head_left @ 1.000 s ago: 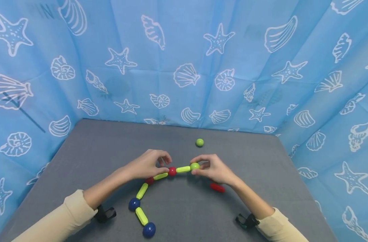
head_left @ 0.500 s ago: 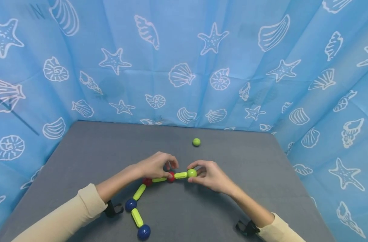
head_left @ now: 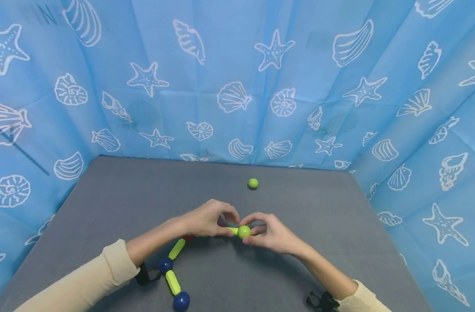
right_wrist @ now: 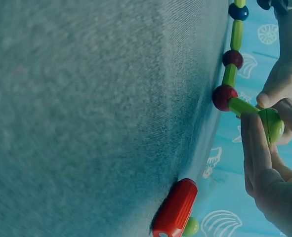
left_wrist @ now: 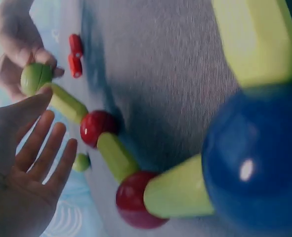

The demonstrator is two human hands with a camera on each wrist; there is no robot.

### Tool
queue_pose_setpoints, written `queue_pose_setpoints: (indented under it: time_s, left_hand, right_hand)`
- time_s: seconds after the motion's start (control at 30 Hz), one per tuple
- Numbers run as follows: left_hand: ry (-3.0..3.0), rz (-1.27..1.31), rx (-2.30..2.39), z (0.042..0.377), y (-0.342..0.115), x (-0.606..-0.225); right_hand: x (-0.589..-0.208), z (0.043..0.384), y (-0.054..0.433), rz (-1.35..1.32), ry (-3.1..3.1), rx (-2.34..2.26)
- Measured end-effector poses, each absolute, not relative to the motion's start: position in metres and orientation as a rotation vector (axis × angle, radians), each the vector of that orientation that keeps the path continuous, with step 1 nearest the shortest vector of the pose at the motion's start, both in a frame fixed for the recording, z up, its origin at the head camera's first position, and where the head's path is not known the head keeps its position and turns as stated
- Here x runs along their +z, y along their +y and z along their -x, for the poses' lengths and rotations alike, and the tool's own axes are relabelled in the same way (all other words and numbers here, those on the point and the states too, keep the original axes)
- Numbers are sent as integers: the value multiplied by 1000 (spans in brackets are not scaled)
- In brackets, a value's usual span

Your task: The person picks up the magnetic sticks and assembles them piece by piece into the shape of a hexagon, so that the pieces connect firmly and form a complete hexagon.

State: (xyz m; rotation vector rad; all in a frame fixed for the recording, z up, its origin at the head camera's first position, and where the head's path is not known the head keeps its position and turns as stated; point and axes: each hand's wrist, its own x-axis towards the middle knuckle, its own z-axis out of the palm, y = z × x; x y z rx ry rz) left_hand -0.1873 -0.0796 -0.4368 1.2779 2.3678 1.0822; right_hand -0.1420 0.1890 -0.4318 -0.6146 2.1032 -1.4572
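A chain of yellow-green rods and coloured balls curves over the grey table. My left hand (head_left: 212, 220) pinches the last yellow-green rod (left_wrist: 69, 103) between thumb and a finger, close to its ball end. The green ball (head_left: 244, 232) at that end is held between the thumb and fingers of my right hand (head_left: 272, 234). Behind the pinched rod come a red ball (left_wrist: 99, 127), another rod (left_wrist: 117, 157) and a second red ball (left_wrist: 138, 200). Nearer me the chain runs on to a blue ball (head_left: 166, 265), a rod (head_left: 173, 282) and an end blue ball (head_left: 181, 301).
A loose green ball (head_left: 253, 183) lies farther back on the table (head_left: 319, 203). One red rod (right_wrist: 175, 210) lies on the table near the right hand, hidden in the head view. A blue shell-patterned curtain (head_left: 237, 130) hangs behind the table.
My left hand has slid right, from beside the red ball to the last rod near the green ball. The right hand and its ball have moved slightly left and nearer me.
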Motion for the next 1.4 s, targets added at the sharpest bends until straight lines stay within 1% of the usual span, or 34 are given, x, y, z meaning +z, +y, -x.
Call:
queue_pose_setpoints:
  time_s: [0.27,0.57,0.73,0.93,1.13,1.4]
  left_hand:
    - [2286,-1078,1278,177,-69,-441]
    - [2113,-979,1441,180,-68,-448]
    - [2086,-952,1473,181,-66,-448]
    - [2063,-915,1491,181,-65,-449]
    - [2031,-911,1514,181,-66,-450]
    - [2027,-924,1518,181,-66,-452]
  right_hand:
    - [-431,145,190,538,2122,-1508]
    - [-431,149,196,561,2109,-1508]
    - [-423,157,215,614,2189,-1459]
    - [-420,174,250,671,2385,-1235]
    - [-433,181,274,649,2371,-1100]
    - [-447,183,283,680,2372,-1055]
